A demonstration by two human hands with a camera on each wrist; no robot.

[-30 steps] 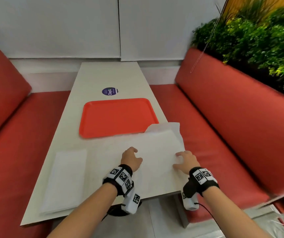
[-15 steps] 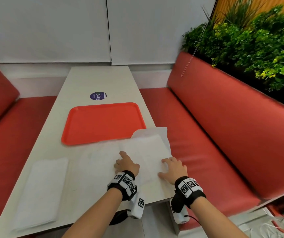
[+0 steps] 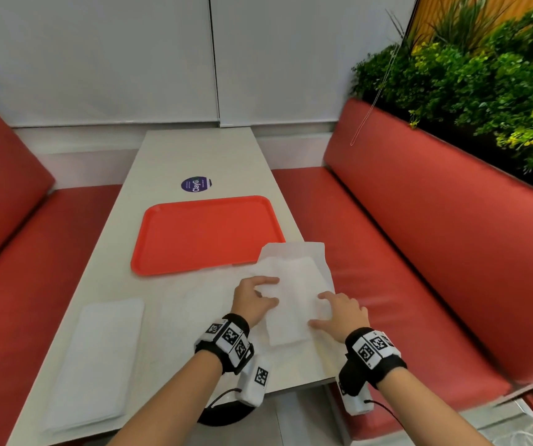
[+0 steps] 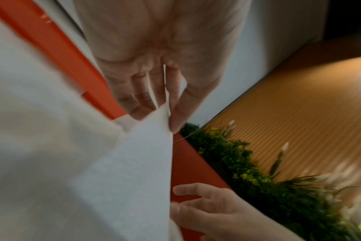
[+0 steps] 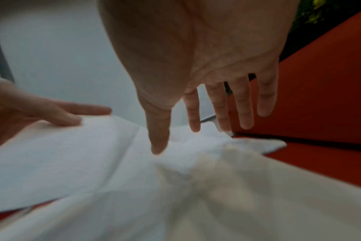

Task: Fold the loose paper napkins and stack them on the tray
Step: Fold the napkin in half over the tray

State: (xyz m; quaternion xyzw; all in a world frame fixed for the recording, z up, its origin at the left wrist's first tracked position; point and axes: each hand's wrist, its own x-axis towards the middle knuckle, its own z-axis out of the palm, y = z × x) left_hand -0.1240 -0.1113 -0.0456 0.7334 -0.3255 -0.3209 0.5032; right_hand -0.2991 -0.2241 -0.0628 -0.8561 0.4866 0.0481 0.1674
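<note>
A white paper napkin [image 3: 294, 304] lies at the table's near right corner, its far end over the corner of the empty orange tray [image 3: 207, 233]. My left hand [image 3: 253, 296] pinches a raised flap of the napkin [image 4: 134, 171] at its edge, fingertips [image 4: 176, 120] at the flap's corner. My right hand [image 3: 339, 312] has its fingers spread and straight, and its thumb [image 5: 158, 143] and forefinger touch the napkin [image 5: 62, 154] on the table. The left hand [image 5: 41, 110] lies on top of the lifted flap.
A stack of folded white napkins [image 3: 97, 358] sits at the near left of the table [image 3: 194, 152]. A paler sheet [image 3: 194, 304] lies flat left of my hands. Red benches [image 3: 419, 252] flank the table, with plants [image 3: 484, 91] behind the right one.
My left hand has moved right, bringing the napkin's left part over towards my right hand. The napkin looks narrower now. My right hand stayed at its right edge.
</note>
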